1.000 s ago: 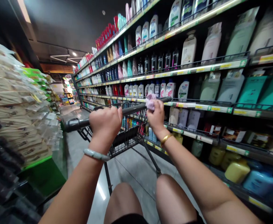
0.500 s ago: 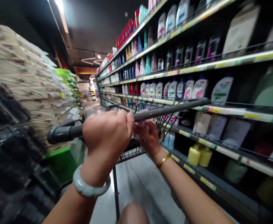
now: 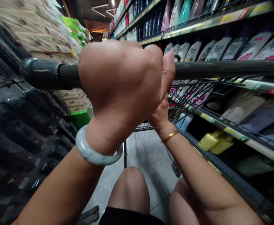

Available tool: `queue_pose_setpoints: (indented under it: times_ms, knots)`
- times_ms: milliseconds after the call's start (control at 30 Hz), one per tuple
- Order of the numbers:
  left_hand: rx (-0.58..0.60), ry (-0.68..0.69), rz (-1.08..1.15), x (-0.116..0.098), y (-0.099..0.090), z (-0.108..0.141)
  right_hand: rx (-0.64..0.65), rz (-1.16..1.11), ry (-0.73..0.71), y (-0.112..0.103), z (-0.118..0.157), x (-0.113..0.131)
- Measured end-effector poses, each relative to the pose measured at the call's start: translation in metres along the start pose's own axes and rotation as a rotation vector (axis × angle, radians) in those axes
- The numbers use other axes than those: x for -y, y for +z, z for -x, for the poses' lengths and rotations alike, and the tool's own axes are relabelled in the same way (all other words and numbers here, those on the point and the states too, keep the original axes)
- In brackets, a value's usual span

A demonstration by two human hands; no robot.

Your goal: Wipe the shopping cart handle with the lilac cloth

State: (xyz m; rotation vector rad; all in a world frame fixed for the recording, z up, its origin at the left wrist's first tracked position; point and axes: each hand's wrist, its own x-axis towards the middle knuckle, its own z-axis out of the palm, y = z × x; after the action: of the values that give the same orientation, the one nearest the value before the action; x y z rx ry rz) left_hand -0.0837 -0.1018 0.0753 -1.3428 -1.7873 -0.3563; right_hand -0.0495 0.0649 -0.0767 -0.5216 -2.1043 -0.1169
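My left hand (image 3: 123, 72) is closed in a fist around the dark bar handle (image 3: 221, 69) of a shopping cart, close to its left end. A pale green-white bangle (image 3: 97, 151) circles that wrist. Just behind and below it is my right hand (image 3: 161, 114), with a gold bracelet (image 3: 170, 136) on the wrist. Its fingers are hidden behind my left hand, so what they hold, if anything, does not show. The cart's wire basket (image 3: 184, 100) extends forward beneath the handle.
Shelves of shampoo bottles (image 3: 218, 47) line the right side, with yellow bottles (image 3: 208, 141) lower down. Stacked tissue packs (image 3: 33, 40) and hanging dark packages (image 3: 17, 125) line the left. Grey floor tiles (image 3: 148, 156) run below the cart; my knees (image 3: 129, 187) show near it.
The view has moved closer to the handle and tipped downward, bringing my knees into sight. My right hand, earlier curled on something crumpled and pinkish, is now mostly covered by my left hand.
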Motion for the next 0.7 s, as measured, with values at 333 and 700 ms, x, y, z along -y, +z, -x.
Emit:
queue_pose_setpoints:
  times_ms: [333, 700]
  knots:
    - [0.016, -0.013, 0.017, 0.003, 0.000, 0.000, -0.128, 0.021, 0.063, -0.004, 0.020, -0.013]
    - [-0.002, -0.100, -0.106, 0.016, 0.005, 0.006, -0.134, 0.019, -0.028, 0.004, 0.042, -0.025]
